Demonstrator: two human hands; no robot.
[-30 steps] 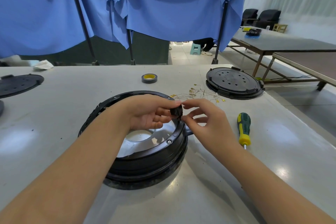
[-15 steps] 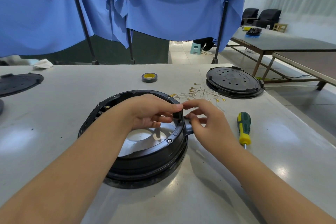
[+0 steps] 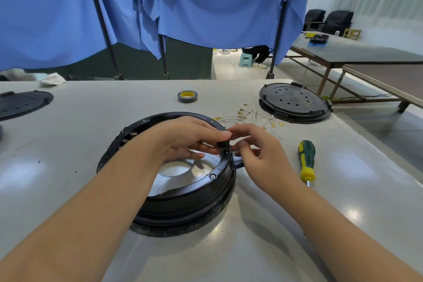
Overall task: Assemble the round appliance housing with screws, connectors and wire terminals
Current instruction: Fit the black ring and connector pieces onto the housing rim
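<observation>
Only the head view to go on here. The round black plastic appliance housing (image 3: 183, 190) sits on the pale grey counter (image 3: 80, 126) right in front of the person, open side up, with a shiny metal liner showing inside. At least two screws already sit in the top rim, one at the near right and one at the far left, so I'd guess the ring is at least partly fastened down.

Both hands meet at the right side of the rim. The left hand (image 3: 190, 139) has its grip pinching a small black plastic connector block (image 3: 222, 145) between thumb and fingers, holding it right at the rim edge. The right hand (image 3: 256, 146) has its fingertips curled in and pinching at the same block from the other side. Can't tell whether it's seated or just being lined up; the fingers hide the joint.

What looks left: the loose bundle of thin white wires with brass terminals (image 3: 251, 117) lies untouched on the counter beyond the hands. The green and yellow screwdriver (image 3: 306, 160) lies idle to the right, and the round black perforated cover plate (image 3: 294, 103) sits well apart at the far right, not fitted yet. A roll of grey tape with a yellow core (image 3: 187, 96) sits further back. So I'd call it early to middle, with wiring and closing up still ahead.
</observation>
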